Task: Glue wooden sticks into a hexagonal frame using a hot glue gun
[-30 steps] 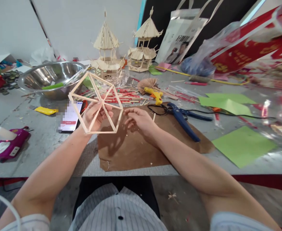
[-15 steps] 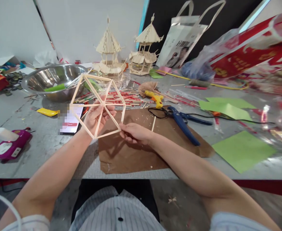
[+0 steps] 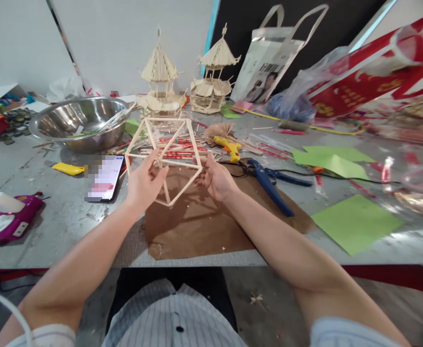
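Note:
I hold a hexagonal frame of thin wooden sticks (image 3: 182, 192) upright above a brown paper sheet (image 3: 204, 226). Spokes run from its rim to a centre joint. My left hand (image 3: 144, 183) pinches the frame near the centre, fingers closed on a spoke. My right hand (image 3: 215, 178) grips the frame's right corner. Behind the frame lies a pile of loose wooden and red sticks (image 3: 182, 147).
Two stick pagoda models (image 3: 160, 79) (image 3: 213, 77) stand at the back. A steel bowl (image 3: 76, 120) sits left, with a phone (image 3: 105, 177) and a magenta packet (image 3: 11, 222) nearer. A yellow glue gun (image 3: 228, 145), blue pliers (image 3: 269, 180) and green paper (image 3: 356, 221) lie right.
The frame has turned and shifted right. My right hand went from free of the frame, to its lower corner, then to its right corner.

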{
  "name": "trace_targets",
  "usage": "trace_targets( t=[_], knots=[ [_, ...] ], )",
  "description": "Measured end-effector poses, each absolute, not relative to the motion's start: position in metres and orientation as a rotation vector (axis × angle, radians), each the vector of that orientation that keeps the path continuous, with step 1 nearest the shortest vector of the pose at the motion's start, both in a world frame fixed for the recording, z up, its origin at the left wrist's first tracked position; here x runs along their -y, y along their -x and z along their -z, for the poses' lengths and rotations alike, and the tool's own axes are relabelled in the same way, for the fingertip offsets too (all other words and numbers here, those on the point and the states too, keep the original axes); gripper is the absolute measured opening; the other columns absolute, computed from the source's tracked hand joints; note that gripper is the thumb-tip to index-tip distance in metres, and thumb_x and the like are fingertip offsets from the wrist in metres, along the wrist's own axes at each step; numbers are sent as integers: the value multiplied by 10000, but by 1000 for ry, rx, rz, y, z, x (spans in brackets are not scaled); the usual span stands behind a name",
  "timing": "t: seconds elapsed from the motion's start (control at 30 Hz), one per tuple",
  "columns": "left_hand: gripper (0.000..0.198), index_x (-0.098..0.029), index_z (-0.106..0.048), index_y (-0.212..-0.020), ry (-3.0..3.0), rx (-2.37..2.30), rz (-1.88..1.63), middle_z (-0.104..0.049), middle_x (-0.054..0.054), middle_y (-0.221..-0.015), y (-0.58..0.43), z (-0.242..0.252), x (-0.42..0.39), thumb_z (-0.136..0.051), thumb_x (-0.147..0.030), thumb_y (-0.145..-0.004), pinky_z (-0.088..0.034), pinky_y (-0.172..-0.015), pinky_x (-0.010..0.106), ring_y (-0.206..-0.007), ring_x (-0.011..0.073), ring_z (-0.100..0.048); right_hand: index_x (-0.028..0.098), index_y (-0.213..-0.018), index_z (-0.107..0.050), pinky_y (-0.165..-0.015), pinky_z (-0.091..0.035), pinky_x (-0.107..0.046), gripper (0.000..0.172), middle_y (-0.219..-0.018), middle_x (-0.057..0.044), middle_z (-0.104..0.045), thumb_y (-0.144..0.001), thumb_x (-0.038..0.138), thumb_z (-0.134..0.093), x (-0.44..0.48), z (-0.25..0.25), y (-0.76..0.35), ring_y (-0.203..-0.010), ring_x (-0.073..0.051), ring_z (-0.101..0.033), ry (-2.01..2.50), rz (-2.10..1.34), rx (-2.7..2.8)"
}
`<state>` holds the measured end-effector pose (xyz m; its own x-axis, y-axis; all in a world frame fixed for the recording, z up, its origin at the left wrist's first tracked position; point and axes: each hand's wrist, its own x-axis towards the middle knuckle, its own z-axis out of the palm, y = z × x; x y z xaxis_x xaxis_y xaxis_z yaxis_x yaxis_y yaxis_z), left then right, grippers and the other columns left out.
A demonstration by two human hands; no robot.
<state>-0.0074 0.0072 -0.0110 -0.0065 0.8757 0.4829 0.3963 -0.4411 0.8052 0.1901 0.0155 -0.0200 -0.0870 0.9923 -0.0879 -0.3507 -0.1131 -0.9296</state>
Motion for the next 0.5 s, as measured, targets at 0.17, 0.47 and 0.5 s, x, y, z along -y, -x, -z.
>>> trace_targets(
  t=[0.17,0.47,0.5],
  knots=[
    [531,-207,-519,-1274,-2120,-1361,-1272,-667,69,-1023,4,13,-6,-596,-244,-749,-464,-739,276,-711,139,-577,202,-961,-531,-489,-486,-264,413,-762,-20,-663,-822,578,-428,-12,15,-189,-552,-133,-613,924,-1561,978],
    [229,-237,-677,-994,-2176,-1184,-1523,-649,60,-1042,13,6,-5,-546,-245,-806,-400,-949,347,-1013,202,-561,195,-765,-500,-460,-467,-243,238,-551,64,-559,-761,400,-620,-24,28,-198,-431,-87,-530,931,-1350,865],
    [247,-246,-660,-1022,-2085,-1220,-1644,-614,61,-1109,17,5,-8,-577,-256,-790,-383,-975,350,-1087,210,-521,197,-765,-493,-456,-468,-246,234,-552,67,-554,-769,398,-613,-25,27,-200,-427,-86,-526,921,-1355,860]
  ],
)
